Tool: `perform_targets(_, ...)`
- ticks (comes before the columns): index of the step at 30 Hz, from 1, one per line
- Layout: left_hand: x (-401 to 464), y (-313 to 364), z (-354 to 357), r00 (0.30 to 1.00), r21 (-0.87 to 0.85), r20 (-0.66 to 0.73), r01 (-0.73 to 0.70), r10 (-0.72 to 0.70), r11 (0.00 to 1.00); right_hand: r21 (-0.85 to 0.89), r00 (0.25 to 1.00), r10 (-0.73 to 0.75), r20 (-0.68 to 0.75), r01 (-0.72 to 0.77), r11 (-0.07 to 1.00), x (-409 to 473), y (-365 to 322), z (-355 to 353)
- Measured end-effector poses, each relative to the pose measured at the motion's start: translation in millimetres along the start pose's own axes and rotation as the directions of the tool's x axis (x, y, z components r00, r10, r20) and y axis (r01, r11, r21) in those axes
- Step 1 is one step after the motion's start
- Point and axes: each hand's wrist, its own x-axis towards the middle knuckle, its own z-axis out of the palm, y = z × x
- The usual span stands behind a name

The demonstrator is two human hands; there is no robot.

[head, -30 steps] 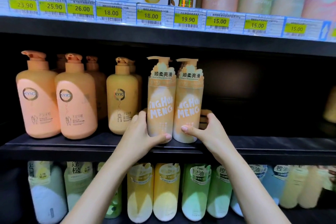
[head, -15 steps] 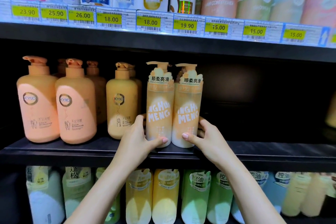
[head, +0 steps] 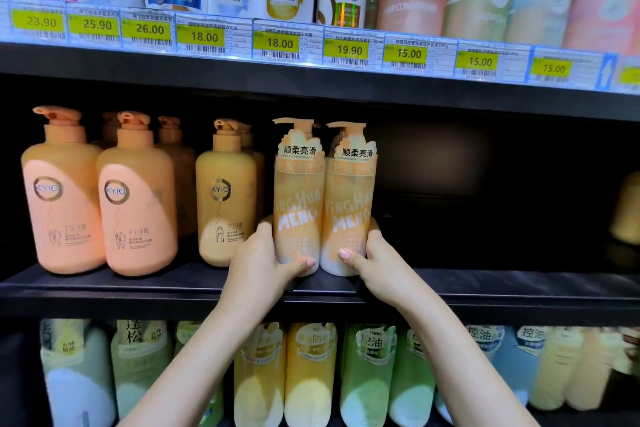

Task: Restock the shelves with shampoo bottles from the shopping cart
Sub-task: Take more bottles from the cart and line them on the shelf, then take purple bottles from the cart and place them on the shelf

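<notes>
Bottles first: two tall translucent orange pump-top shampoo bottles, side by side and touching, upright at the front edge of the black middle shelf (head: 485, 282). Left orange bottle (head: 298, 198) gripped low by the left hand (head: 263, 263), thumb across the front near the base, fingers wrapped round the far side. Right orange bottle (head: 348, 201) gripped low by the right hand (head: 377, 263), thumb likewise across the front, fingers curled behind. Both bases at shelf level (contact with the board hard to tell behind the thumbs). White lettering on each, plus a cloud-shaped white neck tag below the pump.

Just left of the pair, nearly touching the left hand: rounded yellow-beige KYIO pump bottle (head: 225, 204), with another of its kind behind. Further toward the shelf's left end: two rounded peach-pink KYIO pump bottles (head: 136, 211), more standing behind them. To the right of the pair, dark bare shelf board up to a dim yellowish bottle (head: 627, 208) at the right end.

Above, along the front edge of the upper shelf: strip of yellow price tags (head: 346, 50) reading from 23.90 down to 15.00, under a row of white, pink and green bottles. Below the middle shelf: row of yellow, green and pale blue bottles (head: 310, 374) with white neck tags.
</notes>
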Motion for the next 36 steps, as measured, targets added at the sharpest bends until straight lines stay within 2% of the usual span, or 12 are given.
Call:
perform_targets(6,1.8,8.8,-1.0,1.0,0.078,0.006,0.019,-0.02,0.997,-0.081,0.999,0.028,0.025,-0.026,0.996,6.0,-1.2,-4.4)
perform_targets(13,-6.3,9.2,2.1,0.999,0.051,-0.039,0.034,-0.032,0.998,-0.016,1.0,0.025,-0.016,-0.025,1.0,-2.0,0.2,0.3)
perform_targets(16,-11.5,10.1,0.6,0.991,0.065,-0.129,0.051,-0.043,0.997,-0.081,0.994,0.023,-0.108,-0.032,0.996,-3.3,-1.3,2.8)
perform_targets(20,-13.3,10.6,-0.2,0.986,0.059,-0.16,0.051,-0.041,0.997,-0.106,0.98,0.021,-0.196,-0.042,0.993,-6.5,-3.0,4.2)
perform_targets(28,-12.9,11.5,1.6,0.984,0.1,-0.168,0.069,-0.052,0.993,-0.087,0.986,0.005,-0.168,-0.019,0.996,-5.2,-3.2,4.8)
perform_targets(32,-15.6,12.8,4.1,0.985,0.195,-0.165,0.077,-0.044,0.978,-0.148,0.985,-0.021,-0.171,-0.005,0.989,-1.6,3.5,8.5)
perform_targets(36,-45.6,8.1,6.7,0.969,0.39,-0.213,-0.032,0.123,0.92,-0.253,0.969,-0.087,-0.233,0.026,0.967,-4.3,6.1,7.8)
